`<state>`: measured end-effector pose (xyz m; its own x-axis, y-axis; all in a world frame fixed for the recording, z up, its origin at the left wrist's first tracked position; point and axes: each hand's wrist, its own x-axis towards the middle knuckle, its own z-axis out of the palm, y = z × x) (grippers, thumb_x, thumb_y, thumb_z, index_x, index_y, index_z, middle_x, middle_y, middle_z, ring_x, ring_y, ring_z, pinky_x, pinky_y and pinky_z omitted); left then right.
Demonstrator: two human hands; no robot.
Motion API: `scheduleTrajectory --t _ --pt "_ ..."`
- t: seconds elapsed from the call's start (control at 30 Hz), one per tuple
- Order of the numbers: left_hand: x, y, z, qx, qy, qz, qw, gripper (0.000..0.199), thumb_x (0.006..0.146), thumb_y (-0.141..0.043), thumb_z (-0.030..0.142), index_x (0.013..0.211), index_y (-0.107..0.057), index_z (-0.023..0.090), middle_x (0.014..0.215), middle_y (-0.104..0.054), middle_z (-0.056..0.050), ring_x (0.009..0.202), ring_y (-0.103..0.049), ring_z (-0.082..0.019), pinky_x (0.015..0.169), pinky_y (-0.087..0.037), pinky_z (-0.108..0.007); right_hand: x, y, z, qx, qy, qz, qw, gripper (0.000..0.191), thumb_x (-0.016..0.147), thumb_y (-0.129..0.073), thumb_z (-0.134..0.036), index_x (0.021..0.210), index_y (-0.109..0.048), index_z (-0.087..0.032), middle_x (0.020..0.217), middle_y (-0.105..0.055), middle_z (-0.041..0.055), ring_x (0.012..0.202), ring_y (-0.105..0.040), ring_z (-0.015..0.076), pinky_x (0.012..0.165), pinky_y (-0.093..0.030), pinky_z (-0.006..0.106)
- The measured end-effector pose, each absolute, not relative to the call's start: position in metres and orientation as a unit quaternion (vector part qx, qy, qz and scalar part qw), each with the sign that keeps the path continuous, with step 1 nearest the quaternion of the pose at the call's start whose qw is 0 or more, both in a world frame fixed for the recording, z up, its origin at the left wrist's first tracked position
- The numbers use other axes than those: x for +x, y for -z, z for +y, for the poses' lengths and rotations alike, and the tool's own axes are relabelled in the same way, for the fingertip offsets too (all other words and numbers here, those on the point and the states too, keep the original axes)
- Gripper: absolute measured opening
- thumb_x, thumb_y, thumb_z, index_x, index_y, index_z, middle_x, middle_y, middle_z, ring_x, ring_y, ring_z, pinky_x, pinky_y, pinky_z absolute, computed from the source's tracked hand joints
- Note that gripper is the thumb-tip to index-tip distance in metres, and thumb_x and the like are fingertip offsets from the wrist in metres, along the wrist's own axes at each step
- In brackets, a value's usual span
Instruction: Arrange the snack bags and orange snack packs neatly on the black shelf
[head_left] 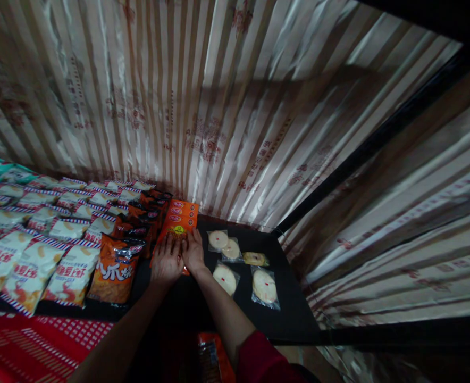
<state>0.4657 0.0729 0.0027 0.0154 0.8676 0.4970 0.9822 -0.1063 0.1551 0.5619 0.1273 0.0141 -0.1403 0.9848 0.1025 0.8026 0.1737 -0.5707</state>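
The packs (pixel 185 211) lie overlapped in a row on the black shelf (pixel 294 314), between the orange bags (pixel 115 271) and the white discs (pixel 265 286), so a hard push from the fingers could ride one over the next and skew the row, and too much weight could crush the contents. A leftward slip of the left hand (pixel 167 259) might knock the bags, while an outward swing of the right forearm (pixel 223 303) could drag the disc beside it. The left hand and right hand (pixel 194 250) lie side by side, fingers extended over the packs, neither closed around anything; how hard they press I cannot tell
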Motion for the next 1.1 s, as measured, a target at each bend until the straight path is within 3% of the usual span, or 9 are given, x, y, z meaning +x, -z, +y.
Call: scheduleTrajectory --t 0.23,0.77,1.1 --pt "0.4657 0.0006 0.0741 -0.701 0.236 -0.662 0.124 0.049 0.077 -0.046 0.025 0.122 -0.057 0.010 0.131 -0.050 -0.021 0.120 -0.048 -0.034 0.098 -0.036 -0.046 0.5618 -0.0164 0.1273 -0.603 -0.190 -0.743 0.221 0.047 0.089 -0.038 -0.022 0.132 -0.046 -0.004 0.146 -0.034 0.0132 0.139 -0.019 0.0208 0.114 -0.021 0.034" --pt "0.4661 0.0001 0.0732 -0.695 0.258 -0.663 0.103 0.050 0.076 -0.045 0.025 0.123 -0.056 0.012 0.136 -0.046 -0.017 0.124 -0.044 -0.034 0.099 -0.036 -0.048 0.5632 -0.0109 0.1291 -0.602 -0.181 -0.747 0.219 0.047 0.089 -0.038 -0.024 0.132 -0.046 -0.007 0.145 -0.036 0.0111 0.138 -0.024 0.0197 0.113 -0.023 0.034" --pt "0.4665 -0.0017 0.0730 -0.699 0.249 -0.659 0.119 0.048 0.077 -0.046 0.024 0.121 -0.057 0.009 0.132 -0.050 -0.021 0.122 -0.045 -0.036 0.097 -0.038 -0.048 0.5627 -0.0117 0.1286 -0.603 -0.176 -0.747 0.217 0.046 0.090 -0.038 -0.024 0.132 -0.046 -0.008 0.144 -0.037 0.0105 0.137 -0.026 0.0203 0.113 -0.022 0.034"
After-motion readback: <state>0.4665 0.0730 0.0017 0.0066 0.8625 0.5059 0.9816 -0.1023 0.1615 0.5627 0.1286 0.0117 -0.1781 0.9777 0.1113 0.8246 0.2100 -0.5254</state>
